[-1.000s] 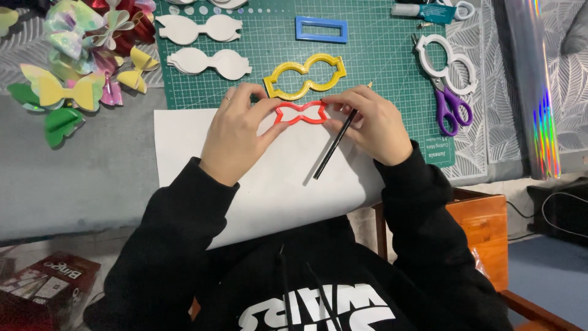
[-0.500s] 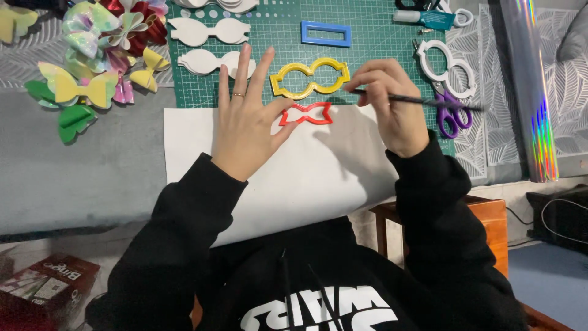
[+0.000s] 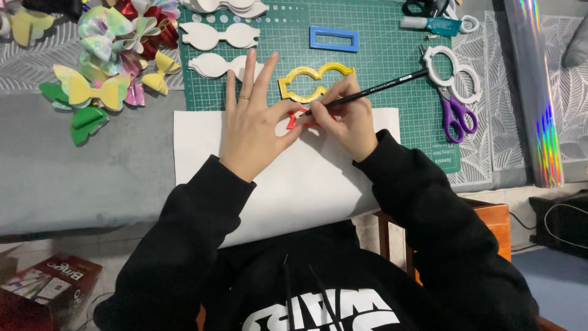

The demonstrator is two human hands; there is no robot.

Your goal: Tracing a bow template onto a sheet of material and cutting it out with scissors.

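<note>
My left hand (image 3: 251, 119) lies flat with fingers spread, its thumb pressing a red bow-shaped template (image 3: 294, 116) onto a white sheet (image 3: 294, 178). My right hand (image 3: 346, 116) grips a black pencil (image 3: 380, 87), its tip at the red template's edge. The red template is mostly hidden under both hands. A yellow bow-shaped template (image 3: 313, 81) lies just beyond, on the green cutting mat (image 3: 380, 49).
White bow cut-outs (image 3: 214, 37), a blue rectangular frame (image 3: 334, 38), a white template (image 3: 453, 73) and purple scissors (image 3: 454, 116) lie on the mat. Finished bows (image 3: 110, 61) pile at left. A holographic roll (image 3: 539, 92) lies at right. A wooden chair (image 3: 490, 227) stands below.
My right hand turned the pencil from lying downward to a writing grip and brought its tip to the red template. My left hand flattened and spread its fingers over the template.
</note>
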